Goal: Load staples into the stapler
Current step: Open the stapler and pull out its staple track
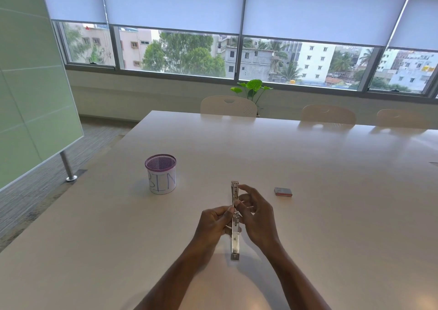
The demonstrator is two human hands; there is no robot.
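Stapler (235, 241): bare metal, swung fully open into one long strip, held just above the counter (331, 226) in front of the person, one end pointing away towards the windows.

Left hand (213, 222): fingers and thumb curled round the middle of the stapler, gripping it from the left side.

Right hand (258, 217): half open, fingers loosely bent and fanned beside the far arm of the stapler, thumb tip (237, 207) against the metal near the hinge. A thin pale sliver shows among the fingers; I cannot tell whether this hand pinches anything.

Small box (283, 191): flat on the counter, to the right of the hands, apart from them.

Purple-rimmed mesh cup (161, 174): upright to the left, its paper wrap lettered BIN.
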